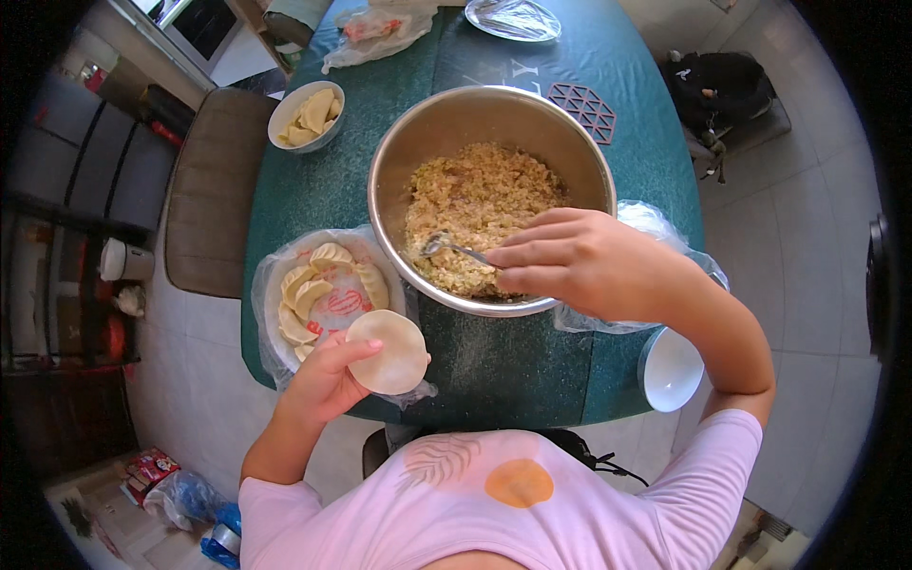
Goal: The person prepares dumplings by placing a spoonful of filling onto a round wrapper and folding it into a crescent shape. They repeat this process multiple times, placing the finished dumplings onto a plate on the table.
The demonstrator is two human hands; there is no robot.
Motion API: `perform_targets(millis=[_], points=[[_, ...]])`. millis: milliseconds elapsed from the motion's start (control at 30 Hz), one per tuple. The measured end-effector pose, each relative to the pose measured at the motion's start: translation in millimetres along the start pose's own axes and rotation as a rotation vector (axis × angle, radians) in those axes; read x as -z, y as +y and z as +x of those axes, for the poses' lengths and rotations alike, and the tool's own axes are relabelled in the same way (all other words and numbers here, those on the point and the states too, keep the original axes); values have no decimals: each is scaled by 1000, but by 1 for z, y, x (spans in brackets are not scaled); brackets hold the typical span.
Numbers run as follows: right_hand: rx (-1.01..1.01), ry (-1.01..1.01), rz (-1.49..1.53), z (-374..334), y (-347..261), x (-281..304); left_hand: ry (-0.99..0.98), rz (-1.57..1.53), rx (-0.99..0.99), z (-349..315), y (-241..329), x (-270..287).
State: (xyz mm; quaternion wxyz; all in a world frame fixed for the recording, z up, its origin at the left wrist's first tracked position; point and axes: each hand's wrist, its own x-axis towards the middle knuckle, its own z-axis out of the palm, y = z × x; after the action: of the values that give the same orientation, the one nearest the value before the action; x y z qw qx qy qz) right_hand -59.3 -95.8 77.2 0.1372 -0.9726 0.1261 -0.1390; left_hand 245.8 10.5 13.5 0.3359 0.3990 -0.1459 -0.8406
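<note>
A round, flat dumpling wrapper [391, 352] rests in my left hand [334, 376], held with the thumb on top near the table's front edge. My right hand [570, 258] grips a metal spoon [460, 250] over a large steel bowl [380, 211]. Chopped filling [484, 195] fills the bottom of that bowl, and the spoon's tip touches it. Just beyond my left hand, pleated dumplings [309, 294] lie around a plate [269, 309] lined with a thin plastic bag.
A white bowl of folded dumplings [313, 116] stands at the far left. To the right are a plastic bag [655, 223] and a white bowl [671, 369] at the table's edge. A red lattice trivet [582, 112] and a wrapped plate [514, 19] lie beyond the steel bowl.
</note>
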Motion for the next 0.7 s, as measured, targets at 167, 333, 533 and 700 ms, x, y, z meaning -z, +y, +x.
perform_targets(millis=[167,333,533,700], points=[[-61,-50,-104,-17,-15,11,17,-7,-30,-4,-2,0],[-124,48,-86,-22,-16,7,-12,-22,-31,-6,-1,-1],[-141,46,-150,-24,-32,-2,0,-45,-22,-10,0,0],[-712,577,732,-18,-34,2,2,-69,-14,-9,-2,2]])
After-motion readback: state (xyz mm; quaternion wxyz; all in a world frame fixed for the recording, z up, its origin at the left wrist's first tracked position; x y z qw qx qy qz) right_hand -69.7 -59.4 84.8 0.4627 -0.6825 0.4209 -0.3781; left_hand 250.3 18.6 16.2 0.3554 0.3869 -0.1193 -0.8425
